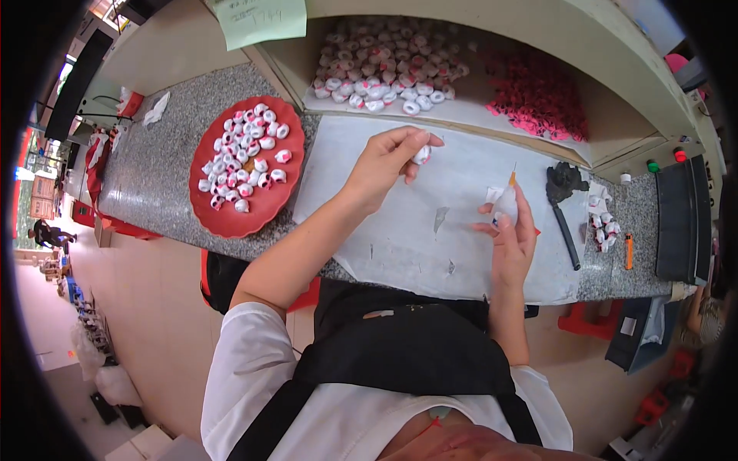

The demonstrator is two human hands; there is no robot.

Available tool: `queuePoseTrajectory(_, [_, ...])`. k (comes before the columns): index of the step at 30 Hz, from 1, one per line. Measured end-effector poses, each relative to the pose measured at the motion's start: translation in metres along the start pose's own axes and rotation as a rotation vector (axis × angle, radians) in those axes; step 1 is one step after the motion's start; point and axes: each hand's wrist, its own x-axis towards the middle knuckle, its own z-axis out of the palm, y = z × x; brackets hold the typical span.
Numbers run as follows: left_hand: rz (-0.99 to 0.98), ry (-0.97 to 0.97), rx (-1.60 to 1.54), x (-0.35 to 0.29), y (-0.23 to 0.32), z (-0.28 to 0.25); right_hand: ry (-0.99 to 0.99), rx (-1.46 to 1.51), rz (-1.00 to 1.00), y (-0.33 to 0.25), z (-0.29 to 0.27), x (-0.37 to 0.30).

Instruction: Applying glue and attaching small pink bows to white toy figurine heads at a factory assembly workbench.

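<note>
Over the white sheet on the bench, my left hand pinches a small white rounded piece with pink marks between thumb and fingers. To its right, my right hand is wrapped round a small white squeeze bottle. An orange tip with a thin needle points up from the bottle, apart from the piece. Some white material shows beside the bottle, and a bit of red shows by the palm; I cannot make out either. Left of my left arm, a red scalloped tray holds several similar white-and-pink pieces.
A shelf compartment ahead holds piled white pieces and a heap of pink parts. At right lie a crumpled black wad, a dark rod, more white-and-pink pieces and an orange stick-like item.
</note>
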Motion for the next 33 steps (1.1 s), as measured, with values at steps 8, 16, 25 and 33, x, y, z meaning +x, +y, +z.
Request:
queuePoseTrajectory(8, [0.032, -0.044, -0.684, -0.051, -0.029, 0.016, 0.015, 0.294, -0.166, -0.021, 0.01, 0.003])
queuePoseTrajectory(16, [0.156, 0.058, -0.637, -0.052, -0.045, 0.022, 0.041, -0.265, -0.579, -0.019, 0.03, -0.009])
queuePoseTrajectory(25, [0.17, 0.033, -0.641, -0.055, -0.047, 0.021, -0.126, -0.348, -0.727, -0.014, 0.038, -0.01])
queuePoseTrajectory(33, [0.167, 0.024, -0.631, -0.055, -0.049, 0.022, -0.171, -0.366, -0.713, -0.013, 0.037, -0.011])
